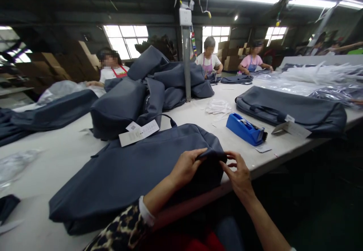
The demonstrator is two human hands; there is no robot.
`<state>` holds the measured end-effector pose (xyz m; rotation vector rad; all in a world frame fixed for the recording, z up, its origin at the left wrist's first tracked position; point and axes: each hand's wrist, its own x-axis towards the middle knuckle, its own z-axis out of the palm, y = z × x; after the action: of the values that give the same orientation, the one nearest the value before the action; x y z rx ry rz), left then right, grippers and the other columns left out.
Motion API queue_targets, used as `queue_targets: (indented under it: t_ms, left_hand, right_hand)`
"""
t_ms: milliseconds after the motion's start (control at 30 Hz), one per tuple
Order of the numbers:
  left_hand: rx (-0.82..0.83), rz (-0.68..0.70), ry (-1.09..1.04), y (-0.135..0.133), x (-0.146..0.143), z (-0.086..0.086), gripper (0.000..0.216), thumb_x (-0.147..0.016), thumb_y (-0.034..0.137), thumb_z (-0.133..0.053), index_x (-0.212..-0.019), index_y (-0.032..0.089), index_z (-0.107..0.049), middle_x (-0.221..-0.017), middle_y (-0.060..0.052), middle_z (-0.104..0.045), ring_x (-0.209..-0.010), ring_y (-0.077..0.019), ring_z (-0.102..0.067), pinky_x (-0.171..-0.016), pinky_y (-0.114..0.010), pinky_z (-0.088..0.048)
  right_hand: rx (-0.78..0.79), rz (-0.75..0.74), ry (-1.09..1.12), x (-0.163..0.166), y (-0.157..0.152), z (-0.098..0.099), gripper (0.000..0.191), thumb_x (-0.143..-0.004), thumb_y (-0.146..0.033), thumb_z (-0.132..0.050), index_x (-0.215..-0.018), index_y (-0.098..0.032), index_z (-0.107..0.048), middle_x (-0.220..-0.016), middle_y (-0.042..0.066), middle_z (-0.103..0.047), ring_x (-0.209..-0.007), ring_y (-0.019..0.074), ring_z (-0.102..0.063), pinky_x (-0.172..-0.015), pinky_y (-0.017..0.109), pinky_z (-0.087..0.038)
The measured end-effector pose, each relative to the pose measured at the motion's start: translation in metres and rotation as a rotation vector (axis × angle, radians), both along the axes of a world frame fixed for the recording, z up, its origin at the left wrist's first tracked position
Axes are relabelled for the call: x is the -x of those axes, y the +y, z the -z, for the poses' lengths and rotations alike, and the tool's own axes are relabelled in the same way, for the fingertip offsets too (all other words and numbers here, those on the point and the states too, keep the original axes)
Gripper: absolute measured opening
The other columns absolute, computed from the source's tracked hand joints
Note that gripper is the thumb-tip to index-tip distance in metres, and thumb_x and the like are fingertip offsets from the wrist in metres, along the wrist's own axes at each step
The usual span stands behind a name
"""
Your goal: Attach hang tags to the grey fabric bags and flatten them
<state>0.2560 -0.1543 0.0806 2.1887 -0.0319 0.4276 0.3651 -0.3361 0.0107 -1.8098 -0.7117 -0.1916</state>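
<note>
A dark blue-grey bag (141,171) lies lengthwise along the near edge of the table. My left hand (187,164) pinches a fold at the bag's right end between thumb and fingers. Just to its right, my right hand (238,171) grips the edge of that same end, thumb and fingertips curled in on it. White paper tags (139,133) rest on the bag's upper side, near its thin handle loop (169,119). The underside of the bag's right end is in shadow.
A heap of similar bags (121,103) stands behind, against a metal post (187,61). To the right are a blue tape dispenser (245,130), white strings (218,107) and another flat bag (292,107) with a tag. Several people work across the table (68,141).
</note>
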Motion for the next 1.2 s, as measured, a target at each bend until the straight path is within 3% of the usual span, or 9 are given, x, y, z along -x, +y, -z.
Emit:
queue_targets:
  t_ms: [200,367,600,700,800,867,967,1067,1200]
  left_hand:
    - [-0.255,-0.051,0.001,-0.009,0.015,0.011,0.035,-0.096,0.023,-0.05,-0.129,0.022,-0.061,-0.127,-0.005,-0.066,-0.117,-0.022,-0.062,-0.103,-0.035,-0.048]
    - [-0.385,0.033,-0.015,-0.001,0.045,0.024,0.034,-0.098,0.026,-0.045,-0.129,0.023,-0.06,-0.125,-0.004,-0.067,-0.116,-0.0188,-0.063,-0.101,-0.033,-0.051]
    - [-0.16,0.243,0.281,0.044,0.139,0.001,0.048,-0.096,0.043,-0.048,-0.142,0.029,-0.048,-0.137,-0.006,-0.059,-0.127,-0.0233,-0.055,-0.108,-0.039,-0.043]
    - [-0.079,-0.019,0.356,0.088,0.163,-0.004,0.053,-0.099,0.051,-0.033,-0.144,0.025,-0.045,-0.136,-0.008,-0.06,-0.124,-0.0243,-0.057,-0.105,-0.041,-0.046]
    - [-0.388,-0.496,0.355,0.141,0.167,0.015,0.062,-0.095,0.057,-0.035,-0.149,0.025,-0.037,-0.153,-0.007,-0.039,-0.142,-0.0278,-0.034,-0.115,-0.051,-0.03]
    - [-0.574,-0.691,0.5,0.171,0.167,0.037,0.067,-0.094,0.059,-0.034,-0.153,0.028,-0.026,-0.16,-0.007,-0.024,-0.148,-0.033,-0.018,-0.113,-0.064,-0.02]
    - [-0.653,-0.772,0.687,0.195,0.17,0.068,0.066,-0.096,0.059,-0.027,-0.155,0.033,-0.014,-0.162,-0.007,-0.013,-0.148,-0.0379,-0.01,-0.107,-0.074,-0.016]
    - [-0.678,-0.776,0.694,0.199,0.175,0.084,0.066,-0.097,0.059,-0.023,-0.155,0.032,-0.007,-0.163,-0.006,-0.008,-0.148,-0.0379,-0.008,-0.107,-0.074,-0.017]
    - [-0.685,-0.774,0.655,0.197,0.177,0.089,0.066,-0.097,0.059,-0.02,-0.155,0.033,-0.004,-0.163,-0.005,-0.006,-0.149,-0.0359,-0.006,-0.108,-0.073,-0.015]
  right_hand:
    - [0.157,-0.027,-0.312,0.001,0.007,0.007,0.028,-0.09,-0.035,-0.057,-0.116,-0.023,-0.056,-0.104,0.009,-0.063,-0.099,0.0279,-0.055,-0.082,0.043,-0.048]
    - [0.213,-0.094,-0.415,0.018,0.014,0.007,0.007,-0.092,-0.028,-0.049,-0.094,-0.023,-0.055,-0.086,0.006,-0.06,-0.085,0.0254,-0.053,-0.071,0.037,-0.043]
    - [0.175,-0.27,-0.498,0.089,0.019,0.011,0.015,-0.094,-0.029,-0.042,-0.081,-0.024,-0.045,-0.076,0.004,-0.054,-0.071,0.021,-0.05,-0.061,0.032,-0.037]
    - [0.14,-0.382,-0.524,0.13,0.033,0.015,0.016,-0.091,-0.03,-0.05,-0.076,-0.025,-0.043,-0.072,0.002,-0.054,-0.066,0.02,-0.05,-0.055,0.032,-0.035]
    - [0.108,-0.48,-0.559,0.174,0.055,0.025,0.019,-0.085,-0.035,-0.059,-0.075,-0.025,-0.046,-0.069,0.002,-0.055,-0.062,0.0199,-0.05,-0.05,0.032,-0.032]
    - [0.07,-0.558,-0.588,0.2,0.068,0.032,0.024,-0.083,-0.043,-0.062,-0.076,-0.024,-0.048,-0.067,0.001,-0.056,-0.059,0.0191,-0.05,-0.046,0.032,-0.03]
    - [-0.001,-0.741,-0.59,0.218,0.072,0.034,0.034,-0.086,-0.056,-0.058,-0.077,-0.024,-0.05,-0.067,0.0,-0.058,-0.057,0.0169,-0.05,-0.043,0.031,-0.03]
    - [-0.102,-0.874,-0.41,0.202,0.053,0.023,0.026,-0.092,-0.049,-0.055,-0.085,-0.023,-0.054,-0.073,0.0,-0.062,-0.063,0.0157,-0.056,-0.051,0.028,-0.04]
    - [-0.124,-0.605,0.006,0.153,0.024,0.011,0.013,-0.093,-0.026,-0.055,-0.106,-0.025,-0.057,-0.096,0.005,-0.064,-0.083,0.0176,-0.061,-0.069,0.028,-0.05]
